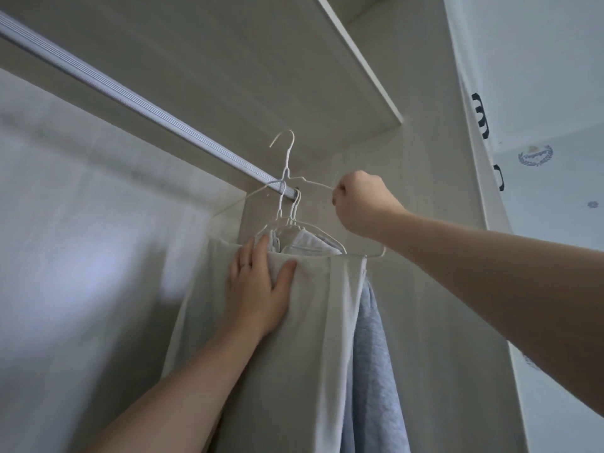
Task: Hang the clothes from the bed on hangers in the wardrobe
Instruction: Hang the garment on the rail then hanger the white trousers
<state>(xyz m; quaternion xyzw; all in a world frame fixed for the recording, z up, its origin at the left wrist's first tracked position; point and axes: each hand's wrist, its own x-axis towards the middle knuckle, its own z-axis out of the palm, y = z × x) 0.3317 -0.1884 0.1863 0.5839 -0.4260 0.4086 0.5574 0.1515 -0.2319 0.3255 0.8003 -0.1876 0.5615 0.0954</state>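
Observation:
Inside the wardrobe a metal rail (130, 96) runs from the upper left down to its right end. Several white wire hangers hang at that end. A pale grey-white garment (294, 338) is draped over one hanger, with a blue garment (372, 354) behind it at the right. My left hand (258, 289) lies flat on the pale garment near its top edge, fingers straight. My right hand (362, 201) pinches the shoulder of an empty white wire hanger (287, 168), whose hook is raised above the rail, clear of it.
A wardrobe shelf (359, 60) sits overhead, just above the rail. The wardrobe's side panel (434, 191) stands right behind the hangers. An open door (490, 158) with black hinges is at the far right. The rail's left stretch carries nothing.

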